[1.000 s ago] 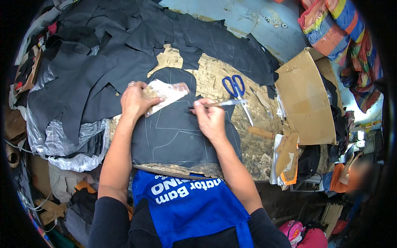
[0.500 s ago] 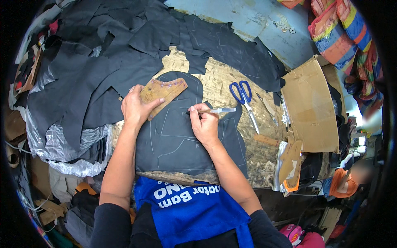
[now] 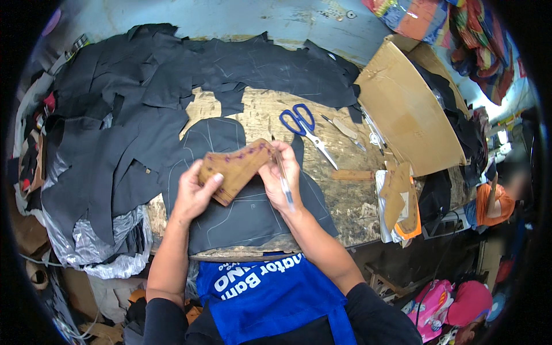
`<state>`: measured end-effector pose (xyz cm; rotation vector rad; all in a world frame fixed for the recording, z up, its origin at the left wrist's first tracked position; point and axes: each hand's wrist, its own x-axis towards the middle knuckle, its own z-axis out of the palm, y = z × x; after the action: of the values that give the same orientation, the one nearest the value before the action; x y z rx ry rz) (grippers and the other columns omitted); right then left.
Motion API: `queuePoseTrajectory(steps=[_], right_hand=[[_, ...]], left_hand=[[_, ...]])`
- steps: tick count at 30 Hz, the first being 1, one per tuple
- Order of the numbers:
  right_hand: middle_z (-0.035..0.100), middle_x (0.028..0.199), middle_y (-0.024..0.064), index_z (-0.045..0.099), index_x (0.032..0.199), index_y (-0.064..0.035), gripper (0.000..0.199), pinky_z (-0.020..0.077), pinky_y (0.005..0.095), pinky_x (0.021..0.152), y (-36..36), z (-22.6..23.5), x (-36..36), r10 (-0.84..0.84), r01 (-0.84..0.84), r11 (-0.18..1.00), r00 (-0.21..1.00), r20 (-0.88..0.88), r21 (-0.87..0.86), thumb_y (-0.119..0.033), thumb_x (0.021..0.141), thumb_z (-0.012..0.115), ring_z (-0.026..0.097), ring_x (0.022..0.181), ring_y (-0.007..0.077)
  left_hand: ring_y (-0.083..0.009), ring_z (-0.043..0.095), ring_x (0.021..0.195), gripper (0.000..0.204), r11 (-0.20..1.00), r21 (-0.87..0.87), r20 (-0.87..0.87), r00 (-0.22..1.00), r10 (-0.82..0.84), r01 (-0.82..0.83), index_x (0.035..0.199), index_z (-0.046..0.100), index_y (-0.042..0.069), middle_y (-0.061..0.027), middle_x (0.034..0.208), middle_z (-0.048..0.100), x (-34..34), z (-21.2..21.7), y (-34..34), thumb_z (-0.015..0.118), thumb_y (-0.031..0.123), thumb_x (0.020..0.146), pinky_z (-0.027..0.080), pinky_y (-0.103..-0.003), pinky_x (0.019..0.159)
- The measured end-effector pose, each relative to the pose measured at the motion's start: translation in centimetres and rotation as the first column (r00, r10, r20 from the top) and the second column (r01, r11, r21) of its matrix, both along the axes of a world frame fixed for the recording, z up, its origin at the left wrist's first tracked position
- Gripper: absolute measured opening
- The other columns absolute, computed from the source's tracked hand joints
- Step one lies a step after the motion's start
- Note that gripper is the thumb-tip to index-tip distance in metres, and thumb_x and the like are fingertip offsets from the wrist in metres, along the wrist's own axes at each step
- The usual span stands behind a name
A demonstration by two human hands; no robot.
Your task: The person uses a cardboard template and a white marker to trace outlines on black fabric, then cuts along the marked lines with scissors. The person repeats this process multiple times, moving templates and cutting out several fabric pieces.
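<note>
Presently, the left hand [image 3: 196,192] grips one end of a brown, curve-edged flat template [image 3: 238,170] above a black, line-marked sheet [image 3: 230,226]; the right hand [image 3: 278,190], gripping a slim clear-barrelled pen [image 3: 283,177], touches the other end. Layered black sheets [image 3: 103,155] lie just left of the left hand. Right of the right hand, worn wooden tabletop [image 3: 356,204] shows around blue-handled metal scissors [image 3: 311,136], up to a tan cardboard box [image 3: 408,109].

free: table's [image 3: 357,227] near edge, panel [image 3: 247,215] to templates [image 3: 394,204] | blocked: left and far edges, scraps [image 3: 167,80] | right edge: box [image 3: 411,109], scissors [image 3: 314,140] inward
</note>
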<state>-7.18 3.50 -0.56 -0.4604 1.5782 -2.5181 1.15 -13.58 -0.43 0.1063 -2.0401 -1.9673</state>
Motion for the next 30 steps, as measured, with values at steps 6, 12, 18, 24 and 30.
queuePoseTrajectory(steps=[6, 12, 18, 24, 30], right_hand=[[0.058, 0.102, 0.0105, 0.040, 0.115, -0.0040, 0.029, 0.0522, 0.0297, 0.079, 6.0, 1.9, 1.6, 0.057, -0.013, 0.974, 0.980, 0.190, -0.225, -0.008, 0.093, 0.057, 0.061, 0.091, 0.0170], [0.057, 0.101, 0.0065, 0.045, 0.113, -0.0024, 0.036, 0.0481, 0.0229, 0.079, 8.9, 2.7, 3.0, -0.264, 0.278, 0.949, 0.959, -0.107, 0.151, -0.001, 0.084, 0.067, 0.056, 0.092, 0.0097], [0.061, 0.094, 0.0072, 0.056, 0.108, -0.0037, 0.035, 0.0508, 0.0311, 0.078, 22.0, 6.9, -2.0, -0.486, 0.466, 0.806, 0.873, -0.042, 0.365, -0.005, 0.077, 0.071, 0.060, 0.085, 0.0148], [0.066, 0.099, 0.0145, 0.061, 0.104, -0.0004, 0.036, 0.0476, 0.0355, 0.085, 20.0, 4.9, -1.9, -0.315, 0.502, 0.473, 0.864, -0.394, 0.724, -0.017, 0.075, 0.076, 0.063, 0.093, 0.0251], [0.064, 0.085, 0.0129, 0.063, 0.096, -0.0032, 0.034, 0.0494, 0.0343, 0.073, 12.0, 0.9, 1.1, 0.093, 0.522, 0.285, 0.819, -0.566, 0.804, -0.005, 0.065, 0.079, 0.062, 0.077, 0.0255]], left_hand=[[-0.0086, 0.060, 0.074, 0.021, 0.982, -0.176, 0.057, 0.997, -0.056, 0.065, 0.097, 0.059, -0.002, -0.0065, 0.081, 0.067, 0.1, 0.9, 2.5, 0.067, 0.014, 0.086, 0.050, -0.026, 0.067], [-0.0202, 0.063, 0.072, 0.039, 0.851, -0.412, 0.139, 0.945, -0.295, 0.326, 0.100, 0.060, 0.001, -0.0117, 0.083, 0.064, 0.4, 2.3, 5.5, 0.077, 0.028, 0.077, 0.050, -0.031, 0.066], [-0.0345, 0.053, 0.106, 0.077, 0.552, -0.828, 0.100, 0.942, 0.319, -0.099, 0.118, 0.053, 0.002, -0.0205, 0.109, 0.058, 2.0, 2.8, 4.2, 0.088, 0.029, 0.055, 0.043, -0.043, 0.093], [-0.0319, 0.062, 0.082, 0.093, 0.593, -0.798, 0.288, 0.792, 0.539, -0.113, 0.130, 0.045, -0.003, -0.0215, 0.095, 0.061, 3.3, 2.0, 2.4, 0.089, 0.019, 0.052, 0.050, -0.037, 0.078], [-0.0113, 0.057, 0.065, 0.046, 0.938, -0.346, 0.354, 0.921, 0.165, -0.035, 0.111, 0.060, -0.006, -0.0085, 0.083, 0.066, 3.0, 0.2, 0.1, 0.077, 0.009, 0.071, 0.048, -0.025, 0.061]])
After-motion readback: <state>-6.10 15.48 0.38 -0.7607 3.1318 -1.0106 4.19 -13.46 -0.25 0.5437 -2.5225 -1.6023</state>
